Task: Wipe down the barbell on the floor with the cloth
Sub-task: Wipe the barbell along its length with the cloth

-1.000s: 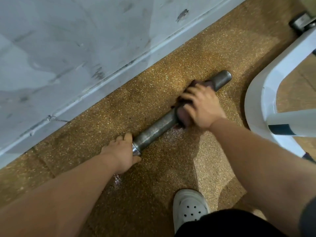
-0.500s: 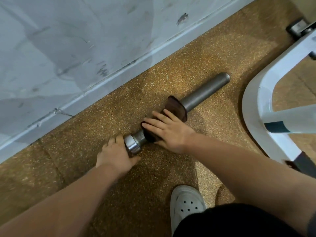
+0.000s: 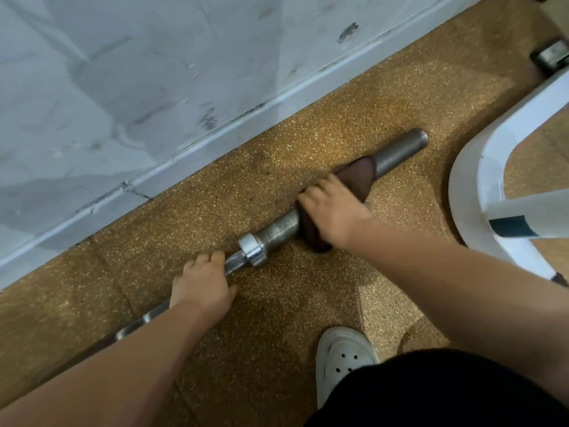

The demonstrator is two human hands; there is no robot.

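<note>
Floor point(image 3: 277, 318): speckled tan-brown rubber tiling; seams visible at lower left and lower right. It meets a pale skirting board point(image 3: 215, 140) along a diagonal running from left edge to top right.

On floor:
- Barbell point(image 3: 277, 232), lying flat, diagonal from lower left to right of centre, roughly parallel to the skirting. Grey sleeve end points upper right; bright collar near centre.
- Cloth point(image 3: 357, 177), dark brown, draped over the sleeve; floor contact cannot be confirmed.
- White curved frame base point(image 3: 468, 192), right edge, near the sleeve end, apart from it.
- White perforated clog point(image 3: 345, 355), bottom centre.
- Small dark metal fitting point(image 3: 551, 57), top right; type unclear.
</note>
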